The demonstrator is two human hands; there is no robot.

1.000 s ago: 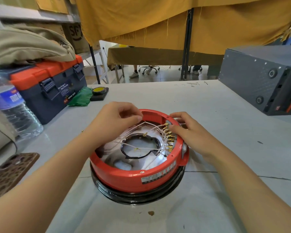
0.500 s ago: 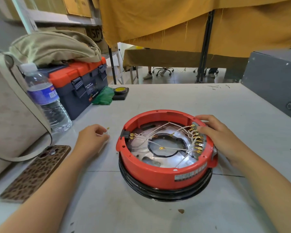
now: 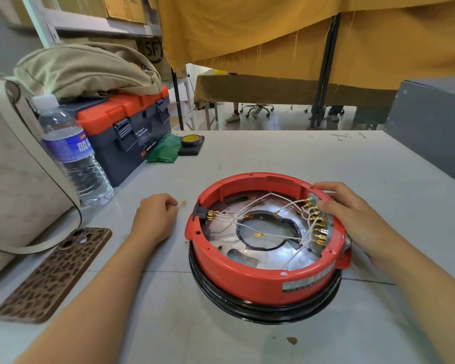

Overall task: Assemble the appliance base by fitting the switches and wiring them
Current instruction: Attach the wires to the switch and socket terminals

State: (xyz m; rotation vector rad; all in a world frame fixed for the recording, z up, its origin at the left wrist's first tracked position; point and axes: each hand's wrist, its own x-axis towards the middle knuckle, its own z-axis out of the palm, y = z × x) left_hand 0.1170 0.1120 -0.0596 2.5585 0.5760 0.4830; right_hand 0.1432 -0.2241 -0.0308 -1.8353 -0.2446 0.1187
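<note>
The red round appliance base (image 3: 250,282) lies upside down on the grey table, ringed by a black band below. Inside it, white wires (image 3: 258,222) with gold terminals run across a metal plate to a row of switch contacts (image 3: 316,224) on the right wall and to a black connector (image 3: 201,214) on the left wall. My right hand (image 3: 352,219) grips the base's right rim, thumb by the contacts. My left hand (image 3: 154,218) rests on the table left of the base and pinches a short white wire with a gold terminal (image 3: 182,203).
A leopard-print phone (image 3: 55,271) lies at the left front. A water bottle (image 3: 71,153), a cream bag (image 3: 13,179) and an orange-lidded toolbox (image 3: 126,132) stand at the back left, with green cloth (image 3: 164,151) and a tape roll (image 3: 191,140). A grey case (image 3: 431,127) sits at the right.
My left hand has left the inside of the base and moved left onto the table, holding a short wire. The view has shifted left. My right hand stays on the rim.
</note>
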